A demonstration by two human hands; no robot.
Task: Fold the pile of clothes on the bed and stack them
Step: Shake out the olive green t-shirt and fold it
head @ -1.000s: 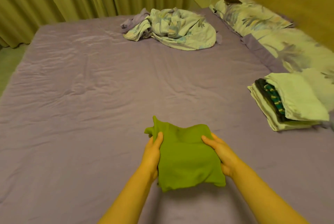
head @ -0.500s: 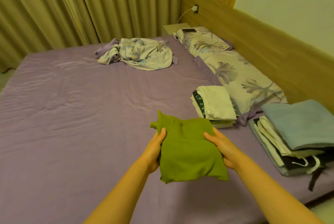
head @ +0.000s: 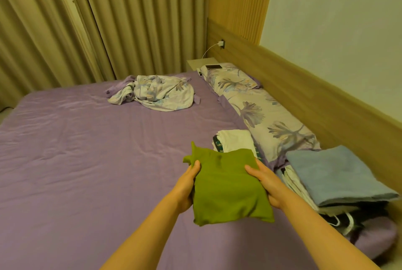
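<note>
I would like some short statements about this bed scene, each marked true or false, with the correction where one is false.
1. Both hands hold the folded green garment. True: the left hand and right hand grip its sides.
2. A blue towel tops the nearer stack. True.
3. The phone lies on the purple sheet. False: it lies on the floral pillow.
4. The crumpled floral bedding is neatly folded. False: it lies bunched.
</note>
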